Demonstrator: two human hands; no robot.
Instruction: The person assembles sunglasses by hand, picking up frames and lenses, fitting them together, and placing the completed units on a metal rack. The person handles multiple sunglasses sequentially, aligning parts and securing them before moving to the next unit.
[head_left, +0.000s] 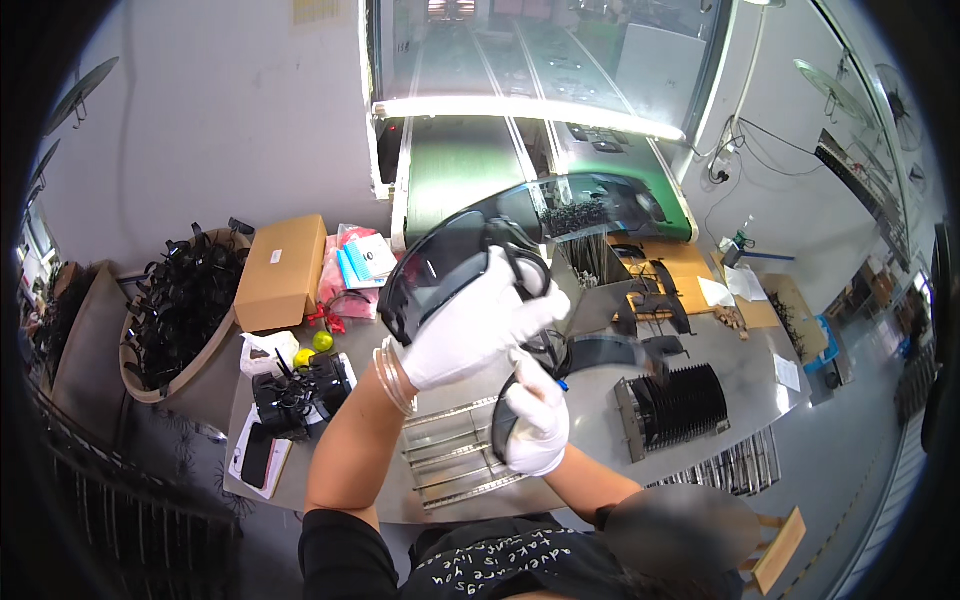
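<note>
My left hand (476, 322), in a white glove, is raised over the metal table and grips a large dark, curved tinted visor (442, 251). The glossy visor arches from the left of the hand up and right toward the conveyor. Close below, my right hand (538, 424), gloved too, has its fingers closed on a second dark visor (504, 427). Some of this visor is hidden by the glove. Between the hands, black plastic parts overlap, so their joins cannot be made out. A slotted metal rack (450, 454) lies on the table under the hands.
A tub of black parts (187, 315) and a cardboard box (277, 274) stand left. Nearer are a black phone (257, 456) and black assemblies (300, 394). A rack of black visors (679, 409) stands right. Behind run green conveyor belts (465, 169) under a tube light (525, 109).
</note>
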